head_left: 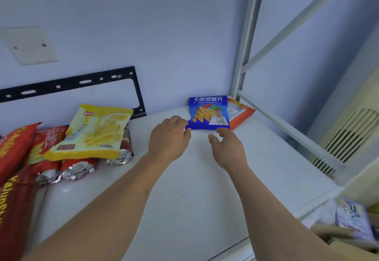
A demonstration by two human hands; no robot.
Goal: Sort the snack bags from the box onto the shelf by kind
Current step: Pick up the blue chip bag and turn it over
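Note:
A blue snack bag leans against the wall at the back of the white shelf, in front of an orange bag. My left hand has its fingers curled at the blue bag's lower left corner and pinches it. With loose fingers, my right hand hovers just under the bag's lower right edge. At the shelf's left, a yellow bag lies on top of red bags and foil-ended red packs. The cardboard box at the bottom right holds a purple bag.
The shelf's white metal post and side rails close off the right side. A black bracket is fixed to the back wall. A vented cream unit stands beyond the shelf on the right.

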